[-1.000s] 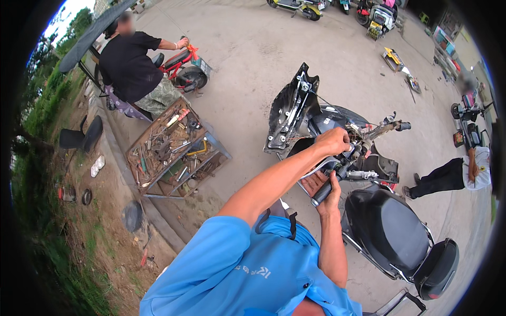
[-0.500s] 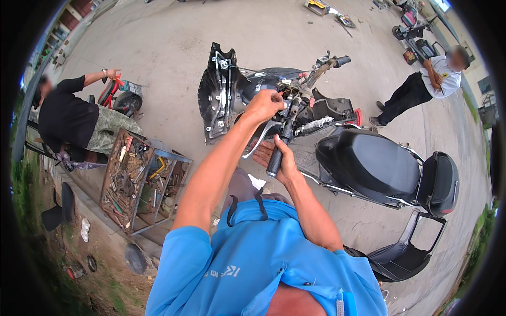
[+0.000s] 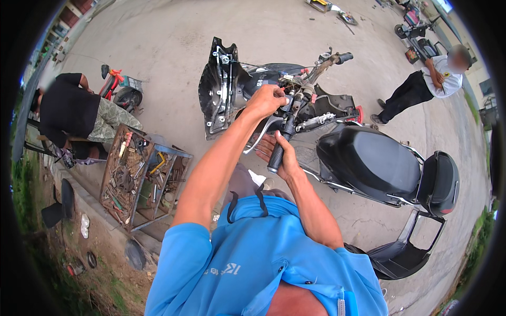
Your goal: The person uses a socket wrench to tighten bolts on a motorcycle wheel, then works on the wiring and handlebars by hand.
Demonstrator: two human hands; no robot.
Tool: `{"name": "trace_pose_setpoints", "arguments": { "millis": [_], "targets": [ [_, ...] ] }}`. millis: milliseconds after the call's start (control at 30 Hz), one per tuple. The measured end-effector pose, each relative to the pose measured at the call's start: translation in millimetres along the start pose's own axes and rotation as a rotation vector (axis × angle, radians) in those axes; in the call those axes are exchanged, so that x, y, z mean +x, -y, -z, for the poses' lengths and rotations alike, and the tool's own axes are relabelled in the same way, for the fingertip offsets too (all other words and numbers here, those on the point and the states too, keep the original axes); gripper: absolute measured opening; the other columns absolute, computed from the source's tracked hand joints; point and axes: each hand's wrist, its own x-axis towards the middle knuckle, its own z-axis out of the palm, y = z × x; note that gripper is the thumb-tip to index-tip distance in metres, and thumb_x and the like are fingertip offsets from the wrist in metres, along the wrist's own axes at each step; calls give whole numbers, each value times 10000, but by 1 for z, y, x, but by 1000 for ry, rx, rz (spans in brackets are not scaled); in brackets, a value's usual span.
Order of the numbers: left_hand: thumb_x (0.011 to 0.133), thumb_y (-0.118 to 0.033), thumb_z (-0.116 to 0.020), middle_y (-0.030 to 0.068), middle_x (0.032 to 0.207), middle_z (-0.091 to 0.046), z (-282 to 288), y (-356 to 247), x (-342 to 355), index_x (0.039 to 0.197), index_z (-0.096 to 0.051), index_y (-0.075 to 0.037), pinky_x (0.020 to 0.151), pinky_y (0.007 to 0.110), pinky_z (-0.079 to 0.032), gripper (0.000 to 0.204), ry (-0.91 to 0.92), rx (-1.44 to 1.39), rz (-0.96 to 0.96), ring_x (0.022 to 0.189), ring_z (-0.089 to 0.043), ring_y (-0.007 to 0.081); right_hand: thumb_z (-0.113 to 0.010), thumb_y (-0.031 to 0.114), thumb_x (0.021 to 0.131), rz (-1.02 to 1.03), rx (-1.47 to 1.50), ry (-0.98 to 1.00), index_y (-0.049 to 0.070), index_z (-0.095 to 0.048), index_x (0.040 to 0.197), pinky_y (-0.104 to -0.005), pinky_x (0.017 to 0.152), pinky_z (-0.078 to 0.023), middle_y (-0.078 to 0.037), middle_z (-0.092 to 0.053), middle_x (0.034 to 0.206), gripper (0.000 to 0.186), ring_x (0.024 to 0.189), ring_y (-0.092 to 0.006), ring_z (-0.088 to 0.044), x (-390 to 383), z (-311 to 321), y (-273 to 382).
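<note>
Right hand (image 3: 289, 162) spread loosely under the scooter's (image 3: 366, 152) near handlebar grip (image 3: 275, 154), I'd best support it evenly while my left hand (image 3: 265, 101), narrowed beyond the grip's inner end, hold hidden, works gently.

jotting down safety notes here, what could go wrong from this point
The left hand is in close among uncovered handlebar parts, so it could get pinched or scraped. The right hand lies open under the black grip rather than wrapped tight, so the grip might slip from it. A black panel on the ground to the person's right could be tripped over.
</note>
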Motion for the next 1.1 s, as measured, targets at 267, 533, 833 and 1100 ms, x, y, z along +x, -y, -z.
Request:
{"name": "trace_pose_setpoints", "arguments": {
  "millis": [267, 533, 833, 1100],
  "targets": [
    [793, -170, -793, 98, 870, -715, 0, -9, -6, 960, -722, 22, 760, 328, -517, 264, -37, -30, -48, 804, -652, 166, -658, 322, 884, 15, -155, -180, 43, -570, 943, -342, 581, -527, -67, -582, 754, 298, 605, -203, -583, 5, 5, -5],
    [776, -287, -792, 146, 982, -737, 3, -4, 0, 1013, -736, -44, 843, 379, -522, 344, -4, -26, -57, 934, -703, 262, -587, 538, 931, -3, 15, 45, -75, -519, 1276, -427, 1015, -479, -202, -604, 1188, 706, 1093, -314, -604, 2, -1, 0],
    [804, -168, -791, 130, 922, -723, 6, -8, -3, 996, -714, 33, 795, 343, -519, 289, 3, -13, -89, 853, -666, 188, -663, 311, 895, 14, -172, -184, 42, -581, 909, -318, 551, -513, -60, -598, 753, 281, 614, -181, -594, 7, 1, -3],
    [789, -285, -780, 150, 968, -733, 5, -5, -2, 1013, -732, -19, 833, 379, -526, 351, -3, -3, -51, 925, -704, 266, -602, 559, 923, -29, 132, -30, -34, -583, 1129, -358, 792, -561, -205, -696, 1048, 628, 849, -249, -683, -3, -14, 4]
  ]
}}
